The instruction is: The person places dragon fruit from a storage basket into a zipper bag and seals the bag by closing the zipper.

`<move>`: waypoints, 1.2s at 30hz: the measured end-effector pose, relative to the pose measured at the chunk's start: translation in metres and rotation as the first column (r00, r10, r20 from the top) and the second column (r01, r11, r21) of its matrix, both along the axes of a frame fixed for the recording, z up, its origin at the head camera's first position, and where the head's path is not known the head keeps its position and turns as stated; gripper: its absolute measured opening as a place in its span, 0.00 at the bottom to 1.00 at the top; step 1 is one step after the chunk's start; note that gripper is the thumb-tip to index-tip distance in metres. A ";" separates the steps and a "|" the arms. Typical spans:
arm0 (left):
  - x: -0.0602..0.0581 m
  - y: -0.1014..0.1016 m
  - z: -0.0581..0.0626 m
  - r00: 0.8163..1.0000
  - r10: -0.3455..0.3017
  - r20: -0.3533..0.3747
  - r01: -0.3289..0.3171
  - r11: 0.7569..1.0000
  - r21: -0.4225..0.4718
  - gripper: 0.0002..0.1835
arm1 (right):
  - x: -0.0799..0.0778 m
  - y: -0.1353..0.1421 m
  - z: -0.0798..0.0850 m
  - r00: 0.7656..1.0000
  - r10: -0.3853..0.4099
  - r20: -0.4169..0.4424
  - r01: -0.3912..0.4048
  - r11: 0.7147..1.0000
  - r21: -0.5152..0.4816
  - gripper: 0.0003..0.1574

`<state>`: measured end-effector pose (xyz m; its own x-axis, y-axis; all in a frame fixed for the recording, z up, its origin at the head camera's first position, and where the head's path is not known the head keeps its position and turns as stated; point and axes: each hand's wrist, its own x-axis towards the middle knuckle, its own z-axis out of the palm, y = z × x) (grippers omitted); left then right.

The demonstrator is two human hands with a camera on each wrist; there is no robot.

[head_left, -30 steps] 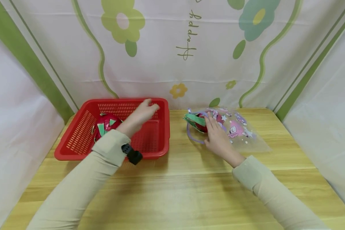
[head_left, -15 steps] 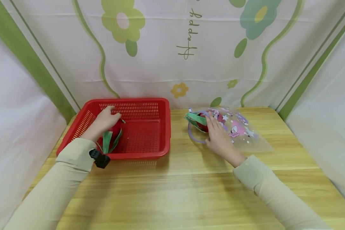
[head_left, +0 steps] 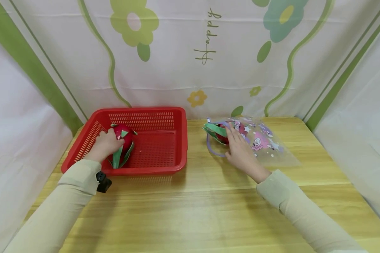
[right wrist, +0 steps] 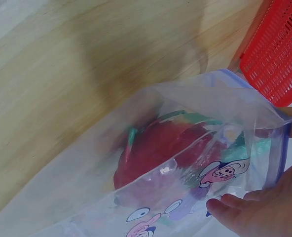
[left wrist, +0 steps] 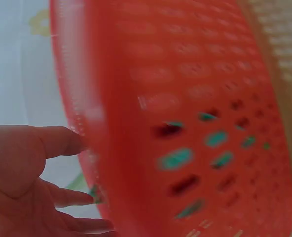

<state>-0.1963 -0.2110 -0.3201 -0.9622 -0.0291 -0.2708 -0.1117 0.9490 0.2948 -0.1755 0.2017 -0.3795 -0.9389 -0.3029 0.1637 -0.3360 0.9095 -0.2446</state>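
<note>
Two red fruits: the basket fruit (head_left: 126, 138) lies in the red basket (head_left: 159, 151), leaves toward the person; the bagged fruit (head_left: 217, 131) lies in the clear bag's (head_left: 260, 143) mouth, long axis roughly left-right, leaves pointing left. Left hand (head_left: 104, 144): spread, beside the basket fruit; contact unclear. Right hand (head_left: 241, 151): fingers extended, resting on the clear bag.

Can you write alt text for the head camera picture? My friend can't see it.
A person's left hand is at a red fruit with green leaves in a red basket. The right hand rests on a clear bag with another red fruit inside.
</note>
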 end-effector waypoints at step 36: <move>0.002 -0.006 -0.042 0.986 0.166 0.030 -0.169 0.980 0.107 0.46 | -0.002 -0.003 -0.003 1.000 0.005 0.008 -0.005 1.000 0.001 0.54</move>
<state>-0.1939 -0.2168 -0.3624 -0.9404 -0.1587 -0.3008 -0.2735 0.8787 0.3913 -0.1774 0.1988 -0.3827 -0.9387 -0.3075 0.1560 -0.3385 0.9080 -0.2468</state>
